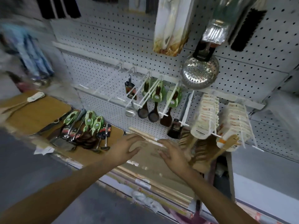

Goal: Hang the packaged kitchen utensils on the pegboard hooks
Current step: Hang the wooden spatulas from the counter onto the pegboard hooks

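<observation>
A pile of packaged kitchen utensils (84, 128) with green and black cards lies on a brown board (32, 113), left of both hands. More already hang on the white pegboard hooks (145, 92) farther back: a small metal ladle (130, 110), two dark ladles (148, 113) and a dark spatula (166, 118) (their green cards crowd together). The left hand (127, 147) and the right hand (172, 152) hover with fingers spread, holding nothing, above flat cardboard (150, 160). A perforated steel skimmer (199, 71) hangs up right, with bundles of wooden spoons (207, 117) below it.
</observation>
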The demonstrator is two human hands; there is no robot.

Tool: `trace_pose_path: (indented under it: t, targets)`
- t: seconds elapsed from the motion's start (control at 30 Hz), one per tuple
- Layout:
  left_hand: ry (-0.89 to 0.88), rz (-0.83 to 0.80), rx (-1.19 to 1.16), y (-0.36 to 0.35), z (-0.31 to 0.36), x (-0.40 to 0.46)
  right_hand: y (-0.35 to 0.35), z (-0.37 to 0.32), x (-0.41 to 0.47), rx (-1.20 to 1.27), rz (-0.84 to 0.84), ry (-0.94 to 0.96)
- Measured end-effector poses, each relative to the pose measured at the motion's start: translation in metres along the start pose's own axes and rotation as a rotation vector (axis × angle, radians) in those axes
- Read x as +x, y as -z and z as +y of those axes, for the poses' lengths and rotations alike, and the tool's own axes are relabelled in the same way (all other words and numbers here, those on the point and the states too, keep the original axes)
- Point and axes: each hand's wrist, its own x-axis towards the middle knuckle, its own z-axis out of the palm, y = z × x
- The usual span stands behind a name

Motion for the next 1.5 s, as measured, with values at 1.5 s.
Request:
trace_pose_path:
  t: [1.5]
  targets:
    - [0.462, 0.2, 0.278, 0.489, -0.551, -0.273, -0.456, -0.558, 0.433, -0.156, -0.445, 0.673]
